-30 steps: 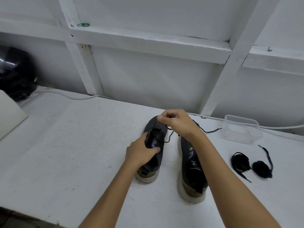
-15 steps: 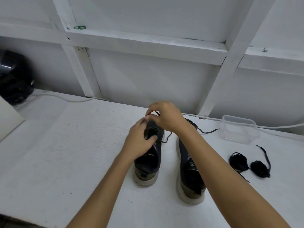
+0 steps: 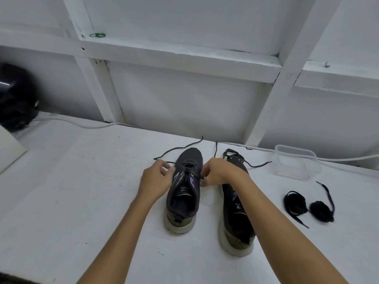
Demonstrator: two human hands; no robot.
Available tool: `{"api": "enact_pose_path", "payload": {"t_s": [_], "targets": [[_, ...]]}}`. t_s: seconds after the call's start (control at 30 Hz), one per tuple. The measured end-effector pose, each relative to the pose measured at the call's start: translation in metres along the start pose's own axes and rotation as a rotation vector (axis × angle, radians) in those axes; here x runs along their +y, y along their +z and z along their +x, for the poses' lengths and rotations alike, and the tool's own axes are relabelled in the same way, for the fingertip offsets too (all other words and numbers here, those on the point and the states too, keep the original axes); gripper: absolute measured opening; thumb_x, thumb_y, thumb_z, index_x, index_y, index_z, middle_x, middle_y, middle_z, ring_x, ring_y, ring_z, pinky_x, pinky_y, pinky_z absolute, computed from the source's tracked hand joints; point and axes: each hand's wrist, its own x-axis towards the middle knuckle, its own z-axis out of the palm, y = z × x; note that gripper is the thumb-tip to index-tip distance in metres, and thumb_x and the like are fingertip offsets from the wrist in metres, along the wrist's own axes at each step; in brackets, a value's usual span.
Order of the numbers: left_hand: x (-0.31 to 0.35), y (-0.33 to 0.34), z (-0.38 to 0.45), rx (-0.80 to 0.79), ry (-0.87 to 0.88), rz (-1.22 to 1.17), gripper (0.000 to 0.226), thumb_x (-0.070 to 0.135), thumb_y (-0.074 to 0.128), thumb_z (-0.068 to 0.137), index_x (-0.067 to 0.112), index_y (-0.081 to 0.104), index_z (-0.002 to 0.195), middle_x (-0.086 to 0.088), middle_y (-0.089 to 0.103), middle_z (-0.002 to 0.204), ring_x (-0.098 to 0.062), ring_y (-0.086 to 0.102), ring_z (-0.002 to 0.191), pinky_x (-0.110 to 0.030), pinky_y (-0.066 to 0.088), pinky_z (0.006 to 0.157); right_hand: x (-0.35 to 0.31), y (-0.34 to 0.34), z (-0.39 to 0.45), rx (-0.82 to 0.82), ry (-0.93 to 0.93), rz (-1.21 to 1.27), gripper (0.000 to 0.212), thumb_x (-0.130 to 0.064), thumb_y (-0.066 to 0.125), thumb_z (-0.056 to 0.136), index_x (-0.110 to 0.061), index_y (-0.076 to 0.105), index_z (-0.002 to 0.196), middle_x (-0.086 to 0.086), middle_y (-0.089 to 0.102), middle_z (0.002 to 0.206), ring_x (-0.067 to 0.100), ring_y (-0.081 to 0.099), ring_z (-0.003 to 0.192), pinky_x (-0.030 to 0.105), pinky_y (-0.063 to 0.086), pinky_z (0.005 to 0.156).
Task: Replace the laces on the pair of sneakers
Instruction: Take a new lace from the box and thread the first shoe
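Sneakers: we see the left sneaker (image 3: pixel 183 189) and right sneaker (image 3: pixel 235 212) side by side at mid-tabletop (image 3: pixel 82 191), toes toward the wall at 12 o'clock, heels toward us. Our left hand (image 3: pixel 155 181) sits at the left sneaker's 9 o'clock, fingers (image 3: pixel 167 171) curled and pinching the lace (image 3: pixel 176 149). Our right hand (image 3: pixel 219 173) is in the gap between the sneakers, fingers pinching the other run of that lace at the eyelets. Lace ends trail toward the back edge at 12 o'clock. Right forearm covers part of the right sneaker. Two coiled black laces (image 3: pixel 307 203) lie at 3 o'clock, well apart from the sneakers; a clear plastic container (image 3: pixel 297 162) sits at 2 o'clock near the wall, with a white cable (image 3: pixel 348 157) running behind it. Wide bare tabletop from 7 to 10 o'clock; dark object (image 3: pixel 16 99) at far 10 o'clock.
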Motion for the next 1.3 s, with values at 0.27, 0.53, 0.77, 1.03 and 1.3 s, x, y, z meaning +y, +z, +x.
{"api": "enact_pose_path", "payload": {"t_s": [0.27, 0.53, 0.77, 1.03, 1.3], "targets": [[0.022, 0.000, -0.008, -0.084, 0.030, 0.057, 0.016, 0.034, 0.070, 0.083, 0.020, 0.064, 0.079, 0.000, 0.067, 0.076, -0.013, 0.063, 0.075, -0.021, 0.046, 0.063, -0.003, -0.025, -0.013, 0.214, -0.095, 0.217, 0.014, -0.036, 0.065, 0.092, -0.023, 0.069, 0.087, -0.009, 0.068, 0.090, 0.012, 0.060, 0.087, 0.027, 0.043, 0.073], [0.023, -0.001, -0.010, -0.018, -0.056, 0.048, 0.028, 0.025, 0.065, 0.081, -0.002, 0.063, 0.080, -0.012, 0.065, 0.074, -0.018, 0.053, 0.064, -0.027, 0.044, 0.056, -0.012, -0.050, -0.018, 0.157, -0.068, -0.016, 0.033, -0.055, 0.063, 0.090, -0.026, 0.062, 0.074, -0.009, 0.064, 0.084, 0.017, 0.061, 0.088, 0.036, 0.053, 0.083], [0.021, -0.002, -0.010, 0.006, -0.096, 0.053, 0.025, 0.024, 0.065, 0.079, 0.012, 0.050, 0.063, -0.005, 0.060, 0.066, -0.027, 0.068, 0.070, -0.031, 0.053, 0.060, -0.013, -0.052, -0.013, 0.392, -0.157, 0.003, 0.024, -0.054, 0.076, 0.082, -0.031, 0.069, 0.078, -0.018, 0.059, 0.075, 0.012, 0.059, 0.086, 0.028, 0.043, 0.071], [0.036, 0.001, 0.000, 0.031, 0.280, 0.227, 0.031, 0.031, 0.063, 0.092, 0.026, 0.059, 0.122, 0.007, 0.056, 0.115, -0.017, 0.058, 0.099, -0.031, 0.048, 0.081, -0.018, -0.061, -0.022, 0.287, -0.220, 0.191, 0.016, -0.031, 0.064, 0.092, -0.022, 0.077, 0.088, -0.010, 0.069, 0.078, 0.011, 0.061, 0.075, 0.025, 0.046, 0.063], [0.041, -0.001, 0.015, 0.159, 0.244, 0.077, 0.017, 0.031, 0.056, 0.097, 0.019, 0.062, 0.086, 0.005, 0.066, 0.081, -0.018, 0.060, 0.079, -0.032, 0.046, 0.068, -0.016, -0.072, -0.026, 0.271, -0.173, 0.094, 0.021, -0.040, 0.063, 0.096, -0.023, 0.076, 0.093, -0.009, 0.067, 0.080, 0.016, 0.064, 0.078, 0.032, 0.054, 0.073]]}}
